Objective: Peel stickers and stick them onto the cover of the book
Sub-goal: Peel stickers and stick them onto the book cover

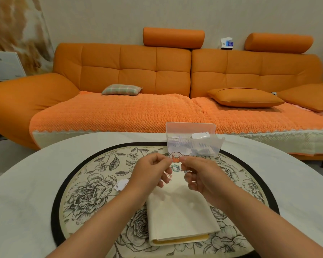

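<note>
My left hand (151, 172) and right hand (199, 174) each pinch 1 side of the rabbit sticker (175, 157), raised over the book (179, 211), likely to split off its backing.

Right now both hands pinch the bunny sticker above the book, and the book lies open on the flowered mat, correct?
Not quite: the head view shows the book closed, cream cover up, not open, on the flowered mat. The left hand and right hand do pinch the bunny sticker above it.
</note>
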Demonstrator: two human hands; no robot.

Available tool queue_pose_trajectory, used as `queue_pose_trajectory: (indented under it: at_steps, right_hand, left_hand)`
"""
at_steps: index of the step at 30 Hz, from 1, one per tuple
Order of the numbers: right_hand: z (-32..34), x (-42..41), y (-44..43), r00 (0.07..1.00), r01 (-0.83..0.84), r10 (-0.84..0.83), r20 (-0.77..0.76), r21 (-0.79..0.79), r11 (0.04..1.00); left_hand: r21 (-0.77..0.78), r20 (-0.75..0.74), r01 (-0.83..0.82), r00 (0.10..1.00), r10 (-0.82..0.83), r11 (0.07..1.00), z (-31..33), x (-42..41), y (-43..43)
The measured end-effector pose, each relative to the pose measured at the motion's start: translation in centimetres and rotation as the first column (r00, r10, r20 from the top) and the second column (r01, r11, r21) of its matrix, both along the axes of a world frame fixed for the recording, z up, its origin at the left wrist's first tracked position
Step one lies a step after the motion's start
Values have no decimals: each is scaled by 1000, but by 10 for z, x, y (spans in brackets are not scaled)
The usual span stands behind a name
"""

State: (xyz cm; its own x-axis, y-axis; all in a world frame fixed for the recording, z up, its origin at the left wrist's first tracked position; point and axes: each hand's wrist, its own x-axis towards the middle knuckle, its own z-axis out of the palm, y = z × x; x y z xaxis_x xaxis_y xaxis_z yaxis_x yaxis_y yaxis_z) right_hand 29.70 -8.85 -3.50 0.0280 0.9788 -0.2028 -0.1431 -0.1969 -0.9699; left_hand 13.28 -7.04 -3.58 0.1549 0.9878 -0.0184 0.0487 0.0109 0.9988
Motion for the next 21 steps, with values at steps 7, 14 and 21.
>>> queue_pose_trajectory:
  at_steps: [7,14,21]
  right_hand:
    - [0,0,-1,996,-14,14,86,-10,1000]
    - [-5,7,1,600,9,-321,732,396,918]
    - [-3,9,4,703,-76,-230,673,393,916]
  left_hand:
    - [58,-117,11,993,-4,998,-4,-3,4]
    - [273,-422,13,900,107,962,-14,-4,4]
    - [334,-549,94,828,113,938,-9,-7,0]
